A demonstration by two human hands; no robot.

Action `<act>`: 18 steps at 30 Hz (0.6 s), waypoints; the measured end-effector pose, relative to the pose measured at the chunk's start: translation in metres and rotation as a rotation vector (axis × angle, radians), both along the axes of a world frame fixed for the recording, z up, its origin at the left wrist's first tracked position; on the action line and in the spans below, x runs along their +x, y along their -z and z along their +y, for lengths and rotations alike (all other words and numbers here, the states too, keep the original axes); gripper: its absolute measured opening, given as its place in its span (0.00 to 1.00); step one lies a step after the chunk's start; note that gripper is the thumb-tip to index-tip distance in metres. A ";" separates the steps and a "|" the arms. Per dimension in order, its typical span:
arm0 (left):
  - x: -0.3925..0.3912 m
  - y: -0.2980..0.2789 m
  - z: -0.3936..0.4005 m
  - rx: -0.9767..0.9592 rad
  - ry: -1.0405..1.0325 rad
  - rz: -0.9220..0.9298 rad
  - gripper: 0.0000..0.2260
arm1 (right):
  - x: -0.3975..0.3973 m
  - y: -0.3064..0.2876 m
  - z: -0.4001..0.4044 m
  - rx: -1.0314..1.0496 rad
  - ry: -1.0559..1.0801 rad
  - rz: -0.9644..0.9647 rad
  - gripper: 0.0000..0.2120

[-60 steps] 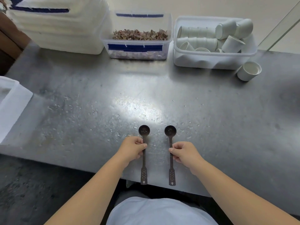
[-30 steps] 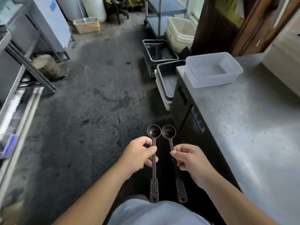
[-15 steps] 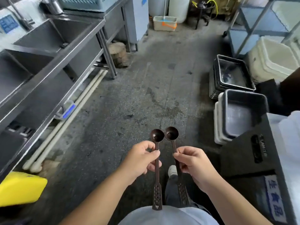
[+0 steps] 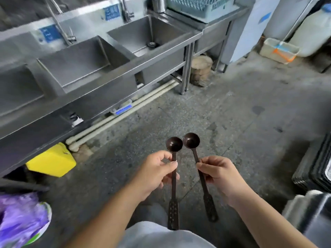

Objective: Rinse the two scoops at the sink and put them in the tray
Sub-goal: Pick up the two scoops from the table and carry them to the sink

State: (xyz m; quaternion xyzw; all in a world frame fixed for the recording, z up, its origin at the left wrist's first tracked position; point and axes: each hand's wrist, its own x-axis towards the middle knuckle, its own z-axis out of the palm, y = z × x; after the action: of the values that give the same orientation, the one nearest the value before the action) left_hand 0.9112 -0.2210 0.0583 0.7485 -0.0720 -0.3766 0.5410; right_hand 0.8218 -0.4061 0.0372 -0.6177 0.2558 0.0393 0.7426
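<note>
Two dark brown long-handled scoops are held out in front of me over the concrete floor, bowls up and almost touching. My left hand (image 4: pixel 155 173) grips the left scoop (image 4: pixel 174 144) at mid-handle. The right scoop (image 4: pixel 191 140) is pinched the same way by my right hand (image 4: pixel 220 173). A steel sink unit with several basins (image 4: pixel 84 56) and taps stands ahead to the left, well beyond the scoops. A teal dish rack tray (image 4: pixel 198 5) sits on the counter at the far end of the sinks.
A yellow bin (image 4: pixel 52 162) and white pipes (image 4: pixel 114 119) lie under the sinks. A purple bag (image 4: pixel 19 217) is at lower left. A wooden block (image 4: pixel 200 69) stands by the sink leg. Stacked dark trays (image 4: pixel 318 169) are at the right, white containers (image 4: pixel 279 50) at the far right.
I lifted both scoops off the steel table and turned left across the room. The sinks now fill the upper left of the view. My grip on the scoops is unchanged.
</note>
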 end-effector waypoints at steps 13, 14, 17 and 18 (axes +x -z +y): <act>0.258 0.014 -0.022 -0.059 -0.189 -0.009 0.04 | 0.285 0.001 -0.036 -0.021 -0.229 -0.013 0.06; 0.282 0.011 -0.023 -0.062 -0.188 -0.012 0.02 | 0.310 -0.004 -0.036 -0.031 -0.246 -0.020 0.07; 0.345 0.004 -0.027 -0.048 -0.219 -0.031 0.03 | 0.379 -0.012 -0.039 -0.024 -0.263 -0.006 0.08; 0.362 0.002 -0.028 -0.047 -0.246 -0.028 0.03 | 0.400 -0.013 -0.040 -0.020 -0.277 0.002 0.10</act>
State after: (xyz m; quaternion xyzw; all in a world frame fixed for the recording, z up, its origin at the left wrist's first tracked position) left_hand 1.2737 -0.2491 0.0560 0.7442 0.0040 -0.2952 0.5992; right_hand 1.2214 -0.4461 0.0504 -0.6544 0.1695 0.1394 0.7236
